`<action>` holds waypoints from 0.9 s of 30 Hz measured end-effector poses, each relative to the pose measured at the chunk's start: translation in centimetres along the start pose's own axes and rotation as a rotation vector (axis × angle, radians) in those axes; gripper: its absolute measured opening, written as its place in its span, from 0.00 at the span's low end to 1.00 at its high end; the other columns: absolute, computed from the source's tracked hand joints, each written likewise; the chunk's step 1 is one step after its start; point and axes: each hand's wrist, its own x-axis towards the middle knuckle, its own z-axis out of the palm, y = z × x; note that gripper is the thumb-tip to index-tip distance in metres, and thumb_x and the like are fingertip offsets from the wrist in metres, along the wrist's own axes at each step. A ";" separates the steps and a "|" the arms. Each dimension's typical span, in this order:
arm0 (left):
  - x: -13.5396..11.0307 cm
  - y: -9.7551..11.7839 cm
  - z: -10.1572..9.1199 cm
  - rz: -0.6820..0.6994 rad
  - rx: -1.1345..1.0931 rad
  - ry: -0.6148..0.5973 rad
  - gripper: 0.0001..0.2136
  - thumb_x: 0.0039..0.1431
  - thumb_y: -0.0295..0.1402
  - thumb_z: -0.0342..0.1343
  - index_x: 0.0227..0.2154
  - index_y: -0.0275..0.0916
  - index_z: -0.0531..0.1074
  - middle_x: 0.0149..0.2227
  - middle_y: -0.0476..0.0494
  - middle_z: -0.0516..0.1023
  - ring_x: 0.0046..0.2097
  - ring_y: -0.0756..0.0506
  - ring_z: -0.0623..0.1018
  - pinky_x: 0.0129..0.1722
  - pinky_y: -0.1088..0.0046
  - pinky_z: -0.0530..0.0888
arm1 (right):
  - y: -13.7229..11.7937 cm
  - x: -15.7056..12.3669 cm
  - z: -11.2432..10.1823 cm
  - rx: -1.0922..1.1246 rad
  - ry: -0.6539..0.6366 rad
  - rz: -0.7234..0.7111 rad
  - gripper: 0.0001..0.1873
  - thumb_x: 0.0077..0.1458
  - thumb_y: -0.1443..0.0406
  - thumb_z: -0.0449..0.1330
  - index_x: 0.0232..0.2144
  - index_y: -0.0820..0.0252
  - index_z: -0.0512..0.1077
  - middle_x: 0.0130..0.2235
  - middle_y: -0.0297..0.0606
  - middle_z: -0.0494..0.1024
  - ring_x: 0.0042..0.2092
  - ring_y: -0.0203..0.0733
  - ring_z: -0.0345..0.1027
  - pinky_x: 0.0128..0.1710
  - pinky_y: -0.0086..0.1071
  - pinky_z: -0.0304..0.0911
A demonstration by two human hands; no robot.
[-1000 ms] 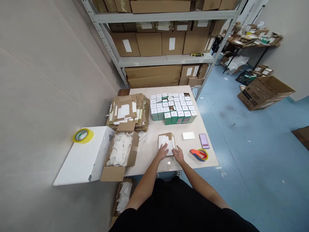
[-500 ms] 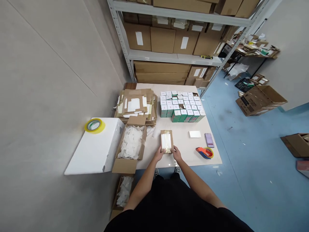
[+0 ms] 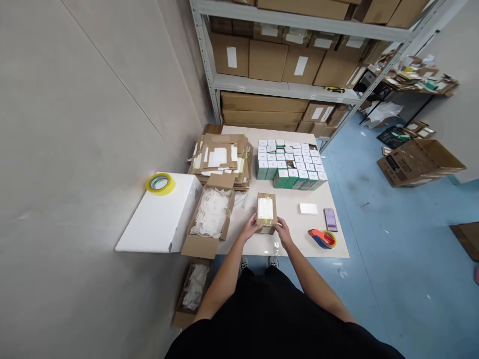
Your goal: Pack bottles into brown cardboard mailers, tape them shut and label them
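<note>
Between my two hands is a small brown cardboard box (image 3: 266, 214) with a white label and clear tape over its top. My left hand (image 3: 250, 228) grips its near left corner, and my right hand (image 3: 283, 232) holds the near right corner. The near side of the box faces me. To its right on the table (image 3: 288, 244) lie a small white box (image 3: 308, 209), a blurred purple item (image 3: 331, 220) and a red and blue tape dispenser (image 3: 322, 239) with yellow tape.
Rows of white and green boxes (image 3: 292, 162) stand behind. Flattened cardboard (image 3: 217, 158) is stacked at the back left, beside an open carton of white packing material (image 3: 211, 212). A yellow tape roll (image 3: 160, 184) lies on a white block (image 3: 160, 219). Metal shelving (image 3: 284, 89) rises behind the table.
The labelled box now shows more of its near side, still in both hands. My view has shifted, so the surroundings sit further right in the picture.
</note>
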 end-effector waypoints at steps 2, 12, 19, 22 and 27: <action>-0.4 1.1 0.6 0.041 0.026 0.042 0.49 0.46 0.42 0.75 0.71 0.40 0.61 0.57 0.32 0.77 0.61 0.35 0.75 0.65 0.48 0.67 | -1.4 0.1 -0.3 0.006 -0.053 -0.035 0.35 0.45 0.53 0.70 0.56 0.52 0.73 0.56 0.43 0.75 0.53 0.50 0.73 0.53 0.43 0.70; -4.3 7.2 5.4 0.293 0.124 0.316 0.43 0.52 0.45 0.72 0.69 0.44 0.62 0.61 0.33 0.71 0.61 0.36 0.74 0.59 0.52 0.74 | -9.4 2.2 -2.6 0.001 -0.361 -0.194 0.37 0.43 0.55 0.74 0.56 0.47 0.72 0.53 0.39 0.72 0.54 0.50 0.70 0.53 0.47 0.72; -8.8 8.5 8.5 0.377 0.125 0.528 0.40 0.55 0.45 0.70 0.68 0.49 0.61 0.61 0.35 0.69 0.61 0.36 0.73 0.56 0.55 0.77 | -13.0 2.4 -2.9 -0.014 -0.650 -0.202 0.37 0.44 0.55 0.75 0.56 0.45 0.71 0.58 0.41 0.72 0.58 0.53 0.67 0.52 0.48 0.74; -11.7 8.9 9.3 0.400 0.101 0.609 0.40 0.56 0.45 0.70 0.69 0.50 0.60 0.64 0.35 0.68 0.62 0.35 0.72 0.55 0.55 0.78 | -13.9 1.1 -2.0 -0.013 -0.746 -0.195 0.36 0.44 0.55 0.75 0.56 0.45 0.71 0.59 0.41 0.71 0.59 0.54 0.67 0.51 0.49 0.74; -17.2 8.6 9.3 0.463 0.079 0.767 0.39 0.56 0.44 0.70 0.68 0.49 0.61 0.65 0.34 0.68 0.63 0.36 0.72 0.55 0.58 0.77 | -14.4 -2.5 0.6 -0.049 -0.896 -0.207 0.36 0.44 0.55 0.75 0.56 0.46 0.71 0.60 0.41 0.71 0.59 0.54 0.66 0.53 0.50 0.73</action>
